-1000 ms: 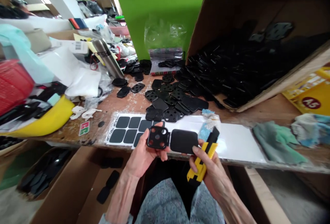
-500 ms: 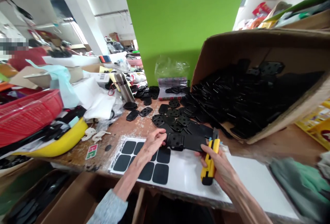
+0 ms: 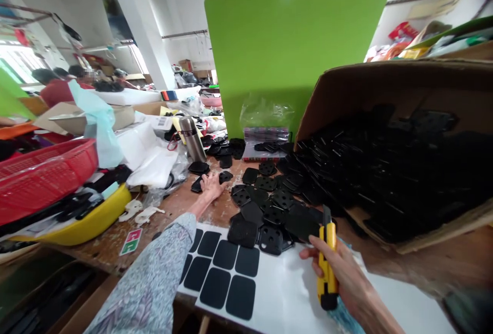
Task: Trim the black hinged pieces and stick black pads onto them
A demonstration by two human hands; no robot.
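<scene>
My left hand (image 3: 212, 186) is stretched out with its fingers apart over the far part of the bench. It lies between two small black plates; the holed black plate (image 3: 225, 176) is at its fingertips, and the other is partly hidden beneath it. In my right hand (image 3: 339, 267) is a yellow utility knife (image 3: 327, 267), blade end pointing away from me. Just left of the knife, a flat black piece (image 3: 302, 226) lies beside a black plate with holes (image 3: 270, 239). Black rounded-square pads (image 3: 215, 288) sit on a white sheet (image 3: 281, 293) nearer me.
A tipped cardboard box (image 3: 423, 241) full of black plates stands on the right. A green panel (image 3: 300, 57) rises behind the bench. At left are a steel flask (image 3: 192, 139), a red basket (image 3: 50, 175) and a yellow basin (image 3: 84, 226). Several people sit far left.
My left hand has left the black pieces in front of me and reached forward and left to the plates near the flask. The knife stays in my right hand. The view has shifted.
</scene>
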